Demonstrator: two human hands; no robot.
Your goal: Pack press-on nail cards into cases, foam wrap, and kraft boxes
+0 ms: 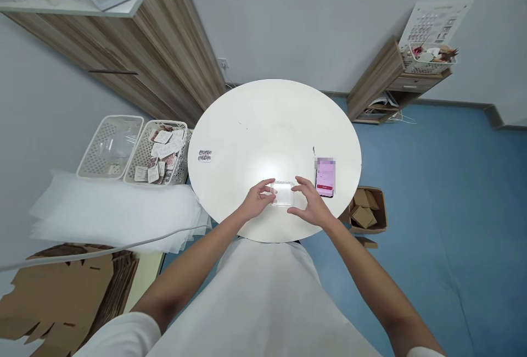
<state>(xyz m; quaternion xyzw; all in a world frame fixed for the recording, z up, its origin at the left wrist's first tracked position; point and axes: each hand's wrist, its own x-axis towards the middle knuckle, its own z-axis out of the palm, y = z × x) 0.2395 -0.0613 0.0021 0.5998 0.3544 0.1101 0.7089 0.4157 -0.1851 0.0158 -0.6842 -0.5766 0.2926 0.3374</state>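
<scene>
A small clear plastic box (pixel 282 194) lies in front of me near the near edge of the round white table (pixel 272 121). My left hand (pixel 258 200) grips its left side between fingers and thumb. At the right side is my right hand (pixel 309 203), its fingers and thumb spread wide. Its fingertips reach the box's upper right edge, while the thumb sits below the lower right corner. To the right of that hand lies a phone (pixel 325 177) with a pink screen. A small sheet of dark oval pieces (pixel 205 155) rests at the table's left.
Left of the table stand a white basket of printed cards (pixel 162 154) and another basket (pixel 110 146) with clear plastic in it. White foam sheets (pixel 119 211) and flattened cardboard (pixel 61 296) lie nearer. A carton of brown boxes (pixel 366 208) stands at right.
</scene>
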